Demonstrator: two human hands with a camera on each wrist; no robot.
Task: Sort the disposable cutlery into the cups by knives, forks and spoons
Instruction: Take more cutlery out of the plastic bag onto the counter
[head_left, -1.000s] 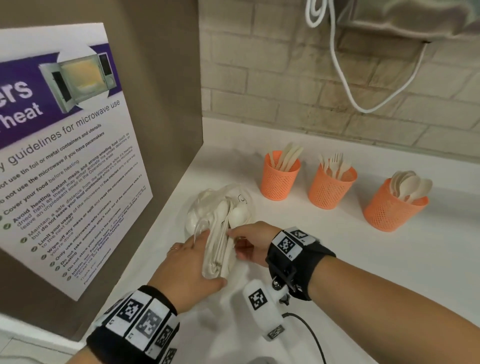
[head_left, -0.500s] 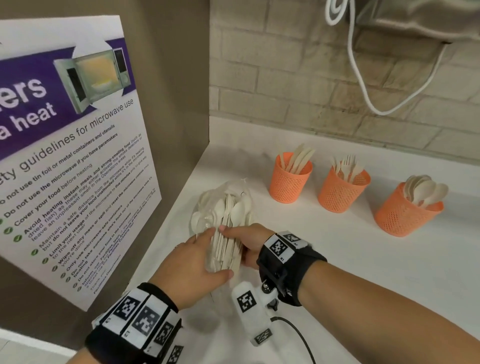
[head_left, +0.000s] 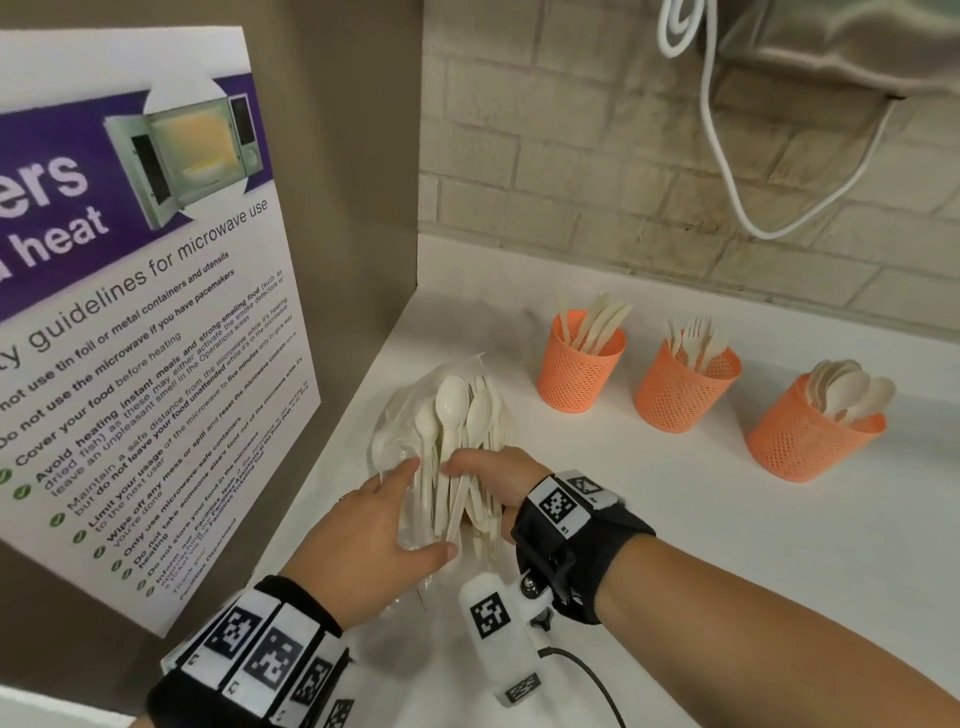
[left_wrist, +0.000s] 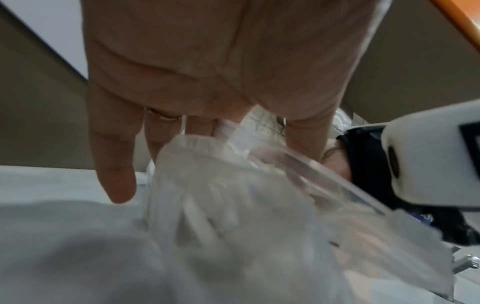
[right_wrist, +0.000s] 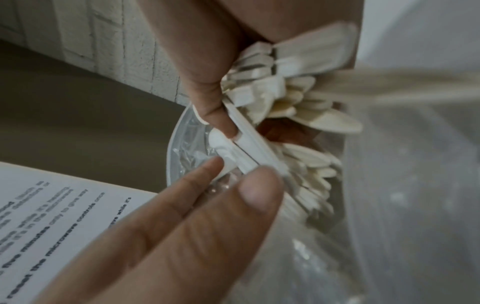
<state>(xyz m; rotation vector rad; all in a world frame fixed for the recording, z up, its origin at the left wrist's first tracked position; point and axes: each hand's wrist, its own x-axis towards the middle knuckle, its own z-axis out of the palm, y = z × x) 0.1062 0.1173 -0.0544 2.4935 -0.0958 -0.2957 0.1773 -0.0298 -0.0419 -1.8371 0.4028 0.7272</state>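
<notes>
The right hand (head_left: 488, 480) grips a bundle of cutlery (head_left: 457, 447), fingers (right_wrist: 215, 98) curled round the handles; the spoon bowls stick up out of the fist, and the right wrist view shows the handle ends fanned against the palm. The bundle stands half out of a clear bag (head_left: 400, 426) lying on the white bench (head_left: 675, 519) near the left corner. The left hand (head_left: 363, 535) holds the bag, thumb on the near side and fingers (left_wrist: 114, 164) on the far side; in the left wrist view the plastic bunches up under the palm, and the little finger hangs straight, clear of it.

Three orange mesh cups stand in a row further back on the bench, well apart from the hands: the knife cup (head_left: 579, 364) on the left, the fork cup (head_left: 683, 387) just beside it in the middle, the spoon cup (head_left: 810, 436) on the right, tilted. Each already has cutlery in it.

A microwave poster (head_left: 145, 312) hangs on the brown side panel to the left, and a white cable (head_left: 727, 171) loops down the brick wall behind
</notes>
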